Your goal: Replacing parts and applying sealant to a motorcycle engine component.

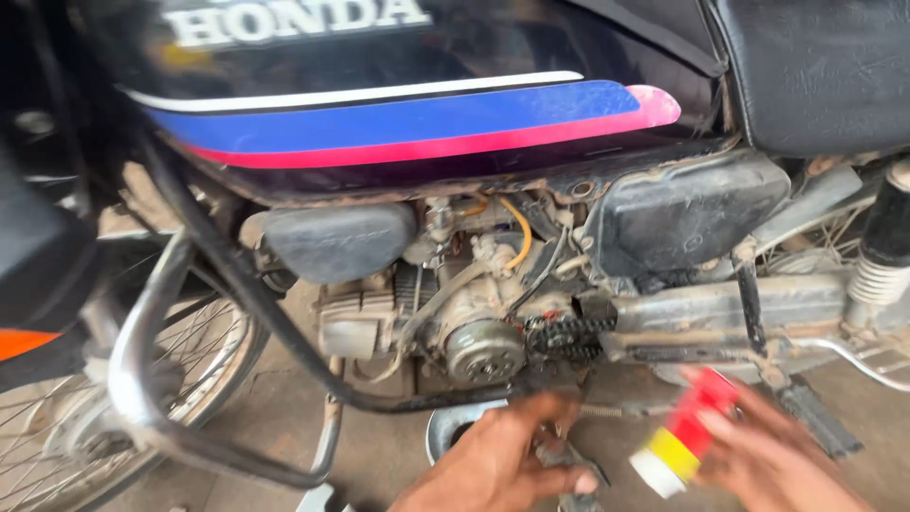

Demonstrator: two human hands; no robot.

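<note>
Left hand [498, 465] low, palm down, fingers curled, gripping; right hand [773, 460] blurred, apparently closed in grip.

Both hands are bare: no gloves, rings or watch show. The left hand [502, 465] shows fingers and knuckles only. The right hand [773, 465] is motion-blurred, its sleeve out of view.

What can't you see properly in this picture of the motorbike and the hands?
- Head view: red and yellow can in the right hand is motion-blurred; its kind is unclear.
- Dark thing under the left hand: covered by fingers, cut off by the bottom edge.
- Front wheel: cut by the left edge, behind the crash bar.
- Chain: only a short stretch shows.
</note>
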